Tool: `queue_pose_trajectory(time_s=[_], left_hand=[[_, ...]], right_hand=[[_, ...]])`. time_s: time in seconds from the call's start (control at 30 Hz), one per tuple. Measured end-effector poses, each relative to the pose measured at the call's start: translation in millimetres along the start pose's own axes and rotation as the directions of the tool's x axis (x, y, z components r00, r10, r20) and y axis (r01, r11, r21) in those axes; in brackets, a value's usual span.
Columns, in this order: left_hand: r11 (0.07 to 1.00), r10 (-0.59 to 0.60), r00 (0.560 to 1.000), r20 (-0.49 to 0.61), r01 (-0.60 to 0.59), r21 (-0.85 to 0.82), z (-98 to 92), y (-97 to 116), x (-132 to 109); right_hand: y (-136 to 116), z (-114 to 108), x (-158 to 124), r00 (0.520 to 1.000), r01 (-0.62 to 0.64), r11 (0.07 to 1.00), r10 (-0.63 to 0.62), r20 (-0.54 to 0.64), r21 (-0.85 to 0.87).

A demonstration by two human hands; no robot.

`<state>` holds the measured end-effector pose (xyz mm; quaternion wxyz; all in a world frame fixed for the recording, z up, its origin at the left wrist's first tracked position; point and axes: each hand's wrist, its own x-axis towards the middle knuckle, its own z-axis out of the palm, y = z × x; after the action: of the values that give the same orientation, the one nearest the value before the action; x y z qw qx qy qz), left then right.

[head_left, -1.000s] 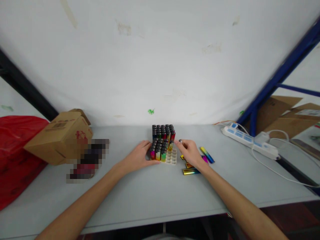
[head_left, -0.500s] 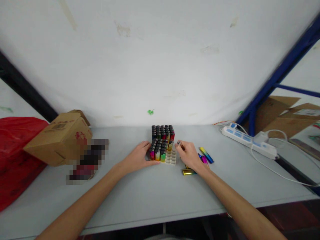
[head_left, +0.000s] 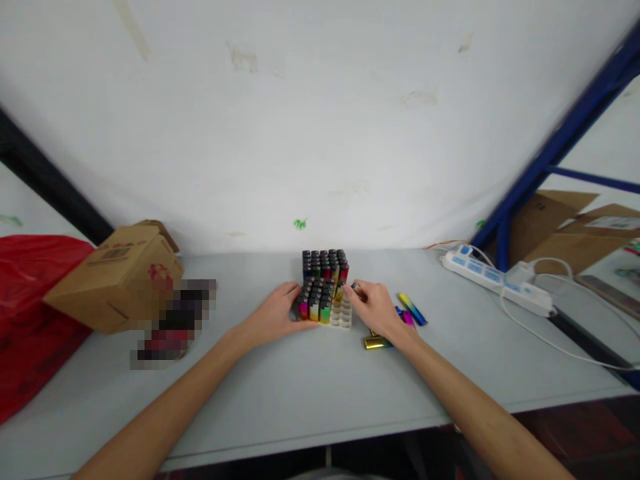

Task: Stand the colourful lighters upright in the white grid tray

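Colourful lighters with black tops (head_left: 315, 309) stand upright in rows in a pale tray (head_left: 341, 315), whose front right slots hold nothing. A second group of upright lighters (head_left: 325, 259) is right behind. My left hand (head_left: 278, 311) is spread around the left and front side of the tray, thumb along its front edge. At the tray's right side, my right hand (head_left: 371, 303) pinches a lighter, mostly hidden by the fingers, with its dark end showing. Loose shiny lighters lie beside and under my right hand, one gold (head_left: 376, 343) and one yellow-blue (head_left: 413, 309).
A cardboard box (head_left: 117, 277) and a red bag (head_left: 45, 327) are at the left, next to a pixelated dark item (head_left: 177, 320). A white power strip (head_left: 497, 280) with cables lies at the right, near open cardboard (head_left: 560, 227) and a blue frame (head_left: 545, 153).
My right hand has shifted slightly left, its fingertips now nearer the lighters in the tray. My left hand keeps its place beside the tray.
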<state>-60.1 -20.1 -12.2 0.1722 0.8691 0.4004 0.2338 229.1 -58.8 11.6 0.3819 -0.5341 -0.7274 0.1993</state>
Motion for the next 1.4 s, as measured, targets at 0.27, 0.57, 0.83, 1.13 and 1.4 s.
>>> queue_pose_trajectory(time_s=[0.27, 0.57, 0.83, 1.13, 1.4], left_hand=[[1.000, 0.002, 1.000, -0.004, -0.002, -0.012, 0.3, -1, 0], [1.000, -0.004, 1.000, -0.010, 0.004, -0.009, 0.0, -2, 0], [1.000, -0.008, 1.000, -0.008, 0.008, 0.005, 1.6, -3, -1], [1.000, 0.007, 1.000, -0.010, -0.007, -0.009, 1.3, -3, 0], [1.000, -0.006, 1.000, 0.016, 0.006, -0.001, 0.4, 0, 0]], right_hand=[[5, -3, 0, 1.000, 0.012, 0.999, -0.013, -0.016, -0.053], [3, -6, -1, 0.997, 0.077, 0.997, -0.076, -0.019, 0.022], [4, -22, 3, 0.961, 0.277, 0.959, -0.278, -0.005, -0.066], [10, -22, 4, 0.968, 0.216, 0.974, -0.206, 0.145, -0.062], [4, -12, 5, 0.957, 0.194, 0.893, -0.083, 0.277, -0.406]])
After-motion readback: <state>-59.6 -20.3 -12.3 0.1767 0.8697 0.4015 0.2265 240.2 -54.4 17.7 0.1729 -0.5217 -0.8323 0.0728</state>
